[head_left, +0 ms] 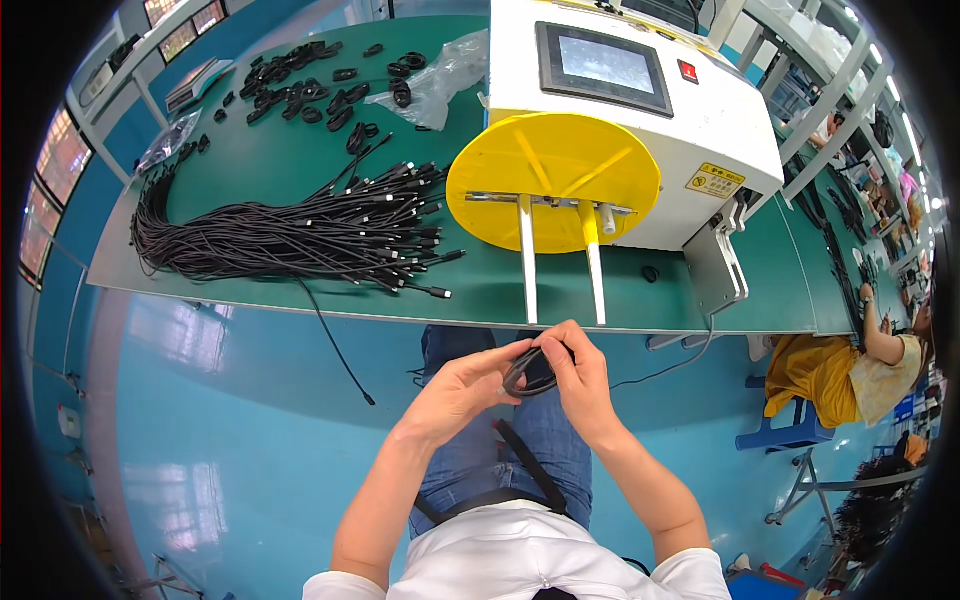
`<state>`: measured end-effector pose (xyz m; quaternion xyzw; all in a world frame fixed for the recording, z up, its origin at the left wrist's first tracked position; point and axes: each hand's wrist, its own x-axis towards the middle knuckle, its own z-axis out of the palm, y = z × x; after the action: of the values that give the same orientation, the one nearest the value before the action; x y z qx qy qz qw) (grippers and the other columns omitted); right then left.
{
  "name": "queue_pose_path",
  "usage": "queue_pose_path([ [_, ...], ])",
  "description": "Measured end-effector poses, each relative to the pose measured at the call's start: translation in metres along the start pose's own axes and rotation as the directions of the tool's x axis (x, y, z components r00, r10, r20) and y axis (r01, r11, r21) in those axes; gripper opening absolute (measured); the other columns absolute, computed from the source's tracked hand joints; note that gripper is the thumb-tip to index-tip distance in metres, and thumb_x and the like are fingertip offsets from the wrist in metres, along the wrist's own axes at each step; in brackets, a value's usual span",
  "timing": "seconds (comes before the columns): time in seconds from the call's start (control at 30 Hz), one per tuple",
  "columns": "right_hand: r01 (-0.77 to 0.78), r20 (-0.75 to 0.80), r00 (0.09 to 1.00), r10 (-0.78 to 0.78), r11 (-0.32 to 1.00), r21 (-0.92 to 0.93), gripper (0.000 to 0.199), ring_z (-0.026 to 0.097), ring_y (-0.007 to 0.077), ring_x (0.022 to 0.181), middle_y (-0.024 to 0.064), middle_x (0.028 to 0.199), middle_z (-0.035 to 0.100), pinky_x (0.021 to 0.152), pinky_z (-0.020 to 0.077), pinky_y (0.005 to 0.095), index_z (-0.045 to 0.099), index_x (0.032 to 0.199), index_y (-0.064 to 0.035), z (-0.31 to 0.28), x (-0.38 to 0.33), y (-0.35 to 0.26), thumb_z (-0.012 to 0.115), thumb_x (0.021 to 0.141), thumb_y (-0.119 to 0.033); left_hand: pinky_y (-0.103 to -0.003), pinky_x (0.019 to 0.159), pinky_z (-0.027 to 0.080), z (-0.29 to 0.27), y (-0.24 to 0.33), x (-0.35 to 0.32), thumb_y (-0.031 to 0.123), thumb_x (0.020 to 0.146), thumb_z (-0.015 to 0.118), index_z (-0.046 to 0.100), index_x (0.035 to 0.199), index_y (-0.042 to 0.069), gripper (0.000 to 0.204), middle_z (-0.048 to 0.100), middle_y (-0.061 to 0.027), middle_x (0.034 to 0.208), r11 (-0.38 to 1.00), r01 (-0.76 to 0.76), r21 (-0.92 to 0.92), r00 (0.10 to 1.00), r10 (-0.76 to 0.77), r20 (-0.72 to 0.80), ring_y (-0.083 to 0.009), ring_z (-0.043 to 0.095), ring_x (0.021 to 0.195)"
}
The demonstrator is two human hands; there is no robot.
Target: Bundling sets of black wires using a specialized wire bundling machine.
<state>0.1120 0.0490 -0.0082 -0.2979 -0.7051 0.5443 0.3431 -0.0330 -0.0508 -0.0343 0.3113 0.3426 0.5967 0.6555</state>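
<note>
A small coil of black cable (pixel 516 380) is held over my lap, just off the table's front edge. My left hand (pixel 462 388) closes on its left side with bent fingers. On the other side, my right hand (pixel 578 375) pinches the coil between thumb and fingers. Just beyond my hands, two prongs (pixel 529 262) stick out from the yellow disc (pixel 490 180) of a white winding machine (pixel 625 125); no cable shows on them. To the left lies a large bundle of straight black cables (pixel 270 238) with connector ends pointing right.
Several coiled cables (pixel 290 92) and a clear plastic bag (pixel 445 85) lie at the table's back left. One loose cable (pixel 335 345) hangs over the front edge. A small black piece (pixel 651 273) rests near the machine. Another person (pixel 850 375) sits on a blue stool at right.
</note>
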Motion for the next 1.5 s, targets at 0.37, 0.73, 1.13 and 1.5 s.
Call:
queue_pose_path([
  [0.37, -0.035, 0.015, 0.999, 0.034, 0.998, 0.06, 0.019, 0.053, 0.0093, 0.079, 0.0029, 0.087, 0.06, 0.073, 0.0421, 0.0225, 0.059, 0.092, 0.0014, 0.001, -0.003, -0.002, 0.049, 0.096, -0.013, -0.034, 0.089, 0.045, 0.007, -0.014, -0.001, 0.029, 0.087, 0.063, 0.039, 0.136, 0.0, 0.062, 0.05, -0.0078, 0.131, 0.992, -0.11, -0.061, 0.991, 0.105, -0.08, -0.0148, 0.053, 0.109],
  [0.73, -0.016, 0.028, 1.0, 0.01, 0.977, 0.211, 0.016, 0.048, 0.0061, 0.072, 0.0009, 0.084, 0.058, 0.064, 0.0392, 0.021, 0.064, 0.094, 0.0, 0.001, -0.009, 0.0, 0.051, 0.094, -0.01, -0.031, 0.077, 0.055, 0.018, 0.0, -0.006, 0.006, 0.088, 0.059, 0.055, 0.125, 0.005, 0.037, 0.058, -0.0061, 0.114, 0.996, -0.086, 0.033, 0.975, 0.091, -0.202, -0.0137, 0.057, 0.094],
  [1.13, -0.034, 0.15, 0.989, -0.001, 0.973, 0.23, 0.013, 0.05, 0.0075, 0.071, 0.0013, 0.083, 0.058, 0.06, 0.0384, 0.0214, 0.063, 0.091, -0.0015, -0.003, -0.011, -0.003, 0.051, 0.092, -0.006, -0.03, 0.07, 0.057, 0.013, 0.016, -0.01, 0.002, 0.08, 0.067, 0.056, 0.121, -0.002, 0.043, 0.063, -0.011, 0.108, 0.998, 0.038, 0.048, 0.987, -0.03, -0.16, -0.0163, 0.062, 0.089],
  [1.5, 0.146, 0.087, 0.988, -0.129, 0.96, -0.239, 0.007, 0.056, 0.0257, 0.067, 0.0111, 0.081, 0.059, 0.059, 0.044, 0.0323, 0.06, 0.088, 0.0001, 0.014, -0.013, 0.009, 0.054, 0.087, -0.004, -0.037, 0.074, 0.053, 0.035, 0.0, 0.005, -0.001, 0.073, 0.067, 0.027, 0.141, -0.001, 0.079, 0.064, -0.0137, 0.096, 0.134, -0.191, 0.972, 0.871, 0.48, 0.105, -0.0314, 0.063, 0.08],
])
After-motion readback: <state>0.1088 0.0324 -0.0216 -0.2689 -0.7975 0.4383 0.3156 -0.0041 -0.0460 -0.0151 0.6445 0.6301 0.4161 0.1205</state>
